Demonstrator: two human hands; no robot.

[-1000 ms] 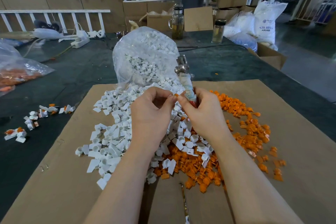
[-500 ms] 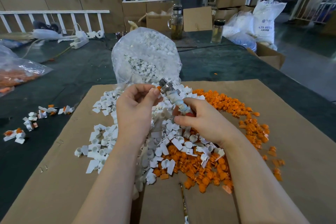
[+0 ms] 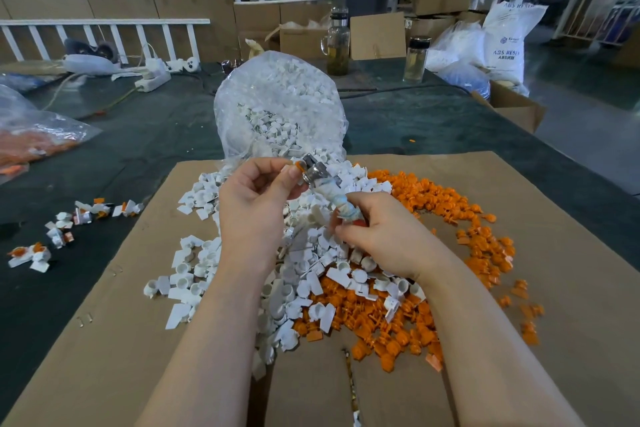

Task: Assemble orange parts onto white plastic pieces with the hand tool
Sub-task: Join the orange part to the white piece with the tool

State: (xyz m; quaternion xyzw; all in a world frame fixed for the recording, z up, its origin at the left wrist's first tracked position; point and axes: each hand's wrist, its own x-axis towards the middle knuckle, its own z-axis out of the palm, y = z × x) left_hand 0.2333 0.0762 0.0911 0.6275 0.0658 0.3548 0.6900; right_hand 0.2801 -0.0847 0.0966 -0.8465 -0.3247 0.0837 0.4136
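The left hand (image 3: pixel 258 199) pinches an orange part (image 3: pixel 298 166) at the hand tool (image 3: pixel 327 189) (right hand (image 3: pixel 384 236) gripping its handle); a misaligned push could drop it.

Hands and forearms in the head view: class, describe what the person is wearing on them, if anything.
Both are bare. The left hand and right hand wear no gloves, and no rings, watch or bracelet show. Both forearms are uncovered right to the bottom edge of the picture; no sleeve is visible. Fingernails look short and unpainted.
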